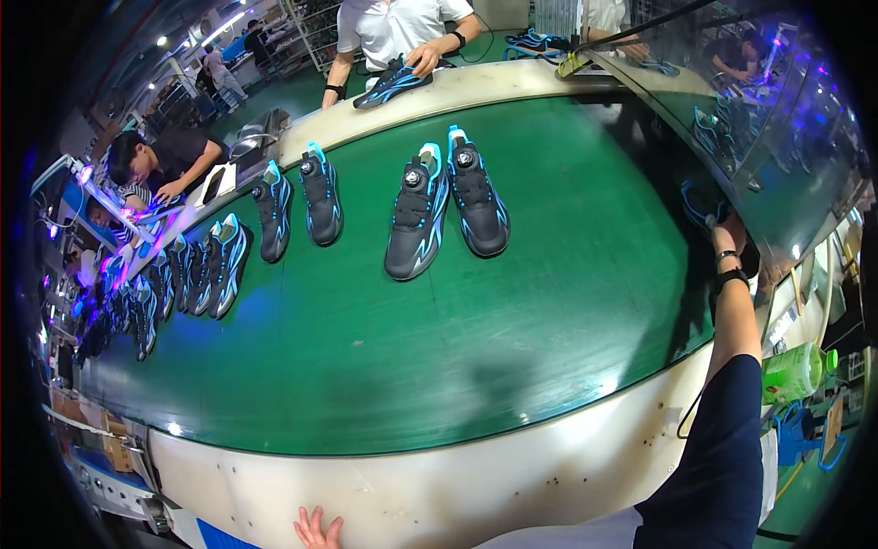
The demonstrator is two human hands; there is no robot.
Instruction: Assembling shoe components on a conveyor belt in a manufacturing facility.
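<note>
At the far right my right arm stretches forward, and my right hand point(729, 236) is closed on a black and blue shoe point(701, 203) beside the clear panel; the fingertips are partly hidden in shadow. Low in the view, my left hand point(317, 529) rests with its fingers apart on the pale conveyor edge point(384, 494), holding nothing. Mid-belt stands a pair of black shoes with blue trim and round dials, a left shoe point(419, 215) and a right shoe point(479, 194), toes toward me. Another pair point(322, 197) stands farther left.
The green belt point(549, 348) carries several more shoes point(219, 270) at the left. Across it, a person in white point(393, 32) holds a shoe point(393, 84) on the far edge. A clear panel point(777, 156) rises at right, near a green bottle point(796, 373). Another person point(165, 169) works at left.
</note>
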